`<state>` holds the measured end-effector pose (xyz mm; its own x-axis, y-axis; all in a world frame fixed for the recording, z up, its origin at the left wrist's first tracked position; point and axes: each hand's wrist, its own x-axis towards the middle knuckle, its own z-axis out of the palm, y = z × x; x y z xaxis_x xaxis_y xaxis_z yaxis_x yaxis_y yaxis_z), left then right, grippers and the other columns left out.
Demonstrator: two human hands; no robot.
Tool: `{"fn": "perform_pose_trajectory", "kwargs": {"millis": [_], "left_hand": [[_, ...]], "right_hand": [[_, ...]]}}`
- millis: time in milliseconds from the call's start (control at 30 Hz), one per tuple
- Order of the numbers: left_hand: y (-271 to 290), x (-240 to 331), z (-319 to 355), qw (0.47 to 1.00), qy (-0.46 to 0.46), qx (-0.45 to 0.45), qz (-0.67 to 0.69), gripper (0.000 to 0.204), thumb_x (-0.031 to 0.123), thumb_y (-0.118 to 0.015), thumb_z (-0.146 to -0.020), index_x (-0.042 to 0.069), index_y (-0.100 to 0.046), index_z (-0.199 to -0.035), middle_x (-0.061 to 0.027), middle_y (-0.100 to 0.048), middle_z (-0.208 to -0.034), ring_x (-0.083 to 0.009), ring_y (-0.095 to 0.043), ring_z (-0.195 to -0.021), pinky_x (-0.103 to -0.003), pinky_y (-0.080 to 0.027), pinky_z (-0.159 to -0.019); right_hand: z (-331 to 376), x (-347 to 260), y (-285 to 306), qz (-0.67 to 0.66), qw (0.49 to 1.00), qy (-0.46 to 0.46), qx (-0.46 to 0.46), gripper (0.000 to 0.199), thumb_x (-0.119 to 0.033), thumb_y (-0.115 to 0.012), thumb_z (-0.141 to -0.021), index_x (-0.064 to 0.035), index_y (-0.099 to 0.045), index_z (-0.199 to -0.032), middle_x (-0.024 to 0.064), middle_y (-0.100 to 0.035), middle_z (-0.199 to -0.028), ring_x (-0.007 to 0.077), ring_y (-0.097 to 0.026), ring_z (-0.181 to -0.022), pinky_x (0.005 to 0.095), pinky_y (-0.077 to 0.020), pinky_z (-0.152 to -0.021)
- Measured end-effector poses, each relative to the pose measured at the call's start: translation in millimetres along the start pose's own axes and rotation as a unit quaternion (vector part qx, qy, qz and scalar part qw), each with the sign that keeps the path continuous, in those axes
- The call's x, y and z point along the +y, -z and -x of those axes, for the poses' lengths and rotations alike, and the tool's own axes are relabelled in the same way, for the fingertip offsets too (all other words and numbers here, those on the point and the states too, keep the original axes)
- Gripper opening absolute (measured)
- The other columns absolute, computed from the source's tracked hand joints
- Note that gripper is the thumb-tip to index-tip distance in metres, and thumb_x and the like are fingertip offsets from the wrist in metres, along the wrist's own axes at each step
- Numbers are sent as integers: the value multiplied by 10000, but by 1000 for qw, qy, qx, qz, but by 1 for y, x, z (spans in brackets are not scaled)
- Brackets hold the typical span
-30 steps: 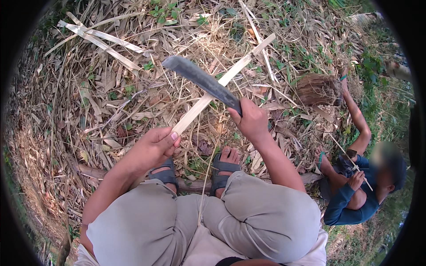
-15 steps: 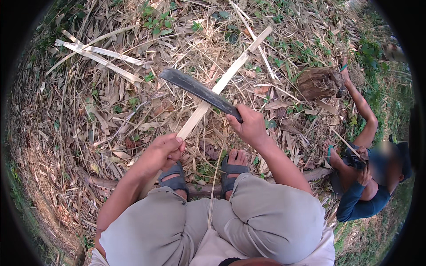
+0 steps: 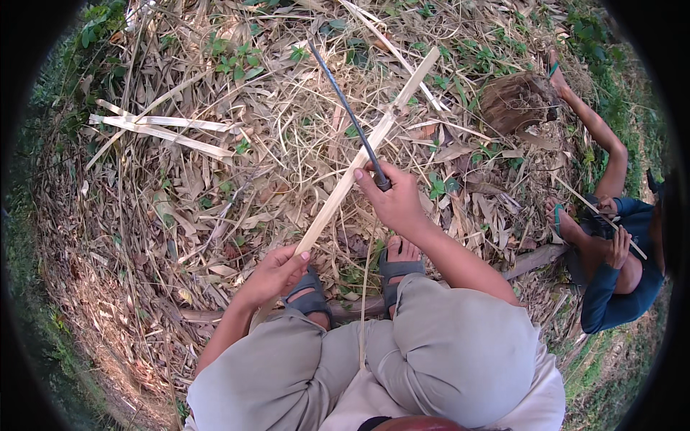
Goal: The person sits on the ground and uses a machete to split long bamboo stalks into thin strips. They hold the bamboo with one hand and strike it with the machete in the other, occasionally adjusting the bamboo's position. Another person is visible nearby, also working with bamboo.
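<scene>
My left hand (image 3: 274, 276) is closed around the lower part of a long, pale strip of split wood, probably bamboo (image 3: 327, 208). The strip slants up and away to the right above the leaf litter. My right hand (image 3: 395, 200) grips the handle of a machete (image 3: 341, 93), whose dark blade appears nearly edge-on and points to the far left. Blade and strip cross just beyond my right hand. My right thumb lies against the strip. A thin, pale splint (image 3: 364, 309) runs from my lap up between my feet toward the right hand.
Several pale strips (image 3: 180, 136) lie crossed at the far left, others (image 3: 392, 47) at the far middle. A cut log (image 3: 514, 104) stands at the right. Beside it a co-worker (image 3: 622, 280) sits holding a thin stick. A branch (image 3: 535, 260) lies by my sandalled feet.
The machete has turned from lying flat across the strip to edge-on, its tip swinging away and right. My right thumb has come against the strip. The whole view has shifted slightly.
</scene>
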<state>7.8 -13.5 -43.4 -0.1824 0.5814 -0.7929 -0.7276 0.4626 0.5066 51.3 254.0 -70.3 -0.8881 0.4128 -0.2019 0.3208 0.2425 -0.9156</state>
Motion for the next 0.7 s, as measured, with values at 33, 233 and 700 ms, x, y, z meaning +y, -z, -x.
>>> {"fn": "perform_pose_trajectory", "kwargs": {"millis": [33, 233, 700], "left_hand": [[2, -1, 1, 1000, -2, -10, -18, 305, 302, -502, -1035, 75, -528, -833, 82, -397, -598, -33, -333, -471, -230, -276, -418], [17, -7, -11, 968, -152, -1, -202, 320, 361, -490, -1033, 56, -584, -1063, 1, -560, -694, -73, -514, -512, -236, -424, -458], [-15, 44, -14, 995, -95, 16, -25, 328, 335, -453, -1052, 70, -527, -874, 38, -407, -603, -55, -389, -495, -228, -333, -451]], "right_hand": [[1, 1, 0, -9, 1000, 9, 4, 275, -275, -690, -920, -7, -683, -981, 1, -521, -561, 64, -442, -523, 264, -353, -490], [16, -15, -11, -70, 996, -17, -55, 231, -224, -690, -931, 1, -642, -910, -48, -456, -591, 32, -379, -558, 243, -316, -498], [24, -22, -4, 231, 928, 280, -82, 390, -421, -688, -879, -35, -635, -872, 105, -600, -673, 274, -617, -572, 369, -477, -514]]}}
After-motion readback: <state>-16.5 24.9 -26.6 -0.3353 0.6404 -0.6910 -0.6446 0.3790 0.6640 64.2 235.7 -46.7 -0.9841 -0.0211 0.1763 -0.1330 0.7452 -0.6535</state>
